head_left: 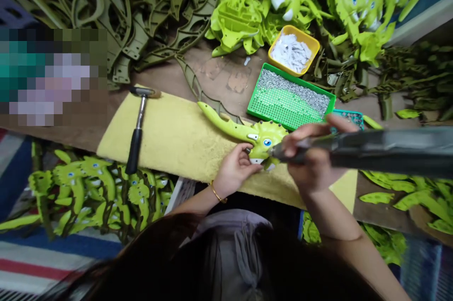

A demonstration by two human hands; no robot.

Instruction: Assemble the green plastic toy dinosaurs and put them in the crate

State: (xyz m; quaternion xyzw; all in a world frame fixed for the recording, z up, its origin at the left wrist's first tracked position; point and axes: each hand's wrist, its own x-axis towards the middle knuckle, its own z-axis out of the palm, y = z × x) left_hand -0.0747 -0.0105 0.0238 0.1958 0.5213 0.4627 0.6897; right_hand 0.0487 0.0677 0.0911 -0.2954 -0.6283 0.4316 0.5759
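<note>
Closest in, at near left, was a heap of green dinosaur pieces mixed with dark strips. My guess is those were the done ones, since they looked joined up. More loose green parts lay at near right.

Next out was a yellow mat on the worktop, with a hammer parked at its left end. The green dinosaur toy lay toward the mat's far edge, right of middle. Left hand had its fingers pinched on the head's near edge; right hand was wrapped round a dark power screwdriver, tip up against the head. So I'd call this one mid-fastening. A brown strip ran up to the toy, but I couldn't tell if they were attached.

Beyond that sat a green tray, part full of tiny metal bits, then a yellow tub of white bits. Farthest off were piles of brown frames and green heads, so seemingly loads left to do.
</note>
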